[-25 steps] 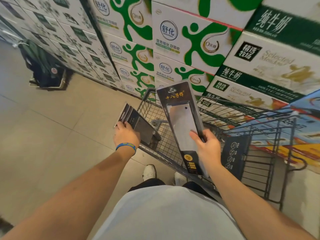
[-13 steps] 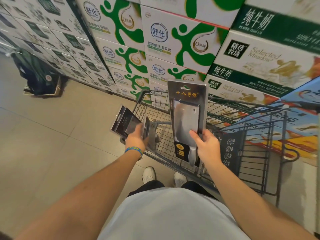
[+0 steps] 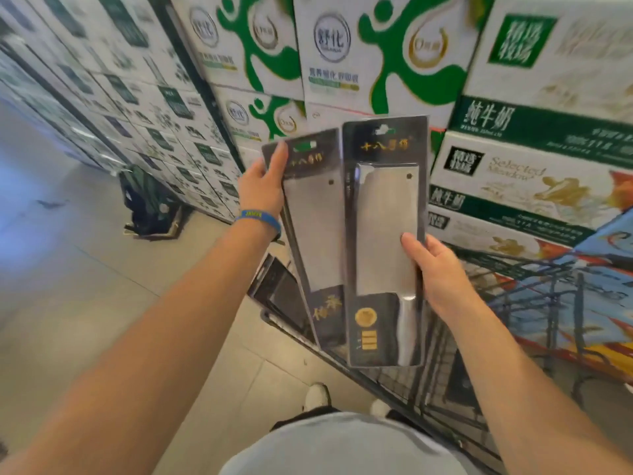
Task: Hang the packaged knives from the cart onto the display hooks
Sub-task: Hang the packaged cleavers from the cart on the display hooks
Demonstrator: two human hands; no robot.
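Your left hand (image 3: 262, 186) grips the upper left edge of one packaged cleaver (image 3: 317, 231); your right hand (image 3: 436, 272) grips the right edge of a second pack (image 3: 383, 234), both upright, side by side, in front of the cart (image 3: 513, 272). The packs and your arms hide most of the cart, the rest is blurred; the dark packs (image 3: 279, 293) under the left one are possibly in the basket, can't confirm. Stacked milk cartons (image 3: 376, 56) wall off everything behind.

We see black, gold-lettered knife packaging (image 3: 385, 214), a blue wristband (image 3: 257, 219), and far behind, green-and-white milk cartons (image 3: 376, 46).
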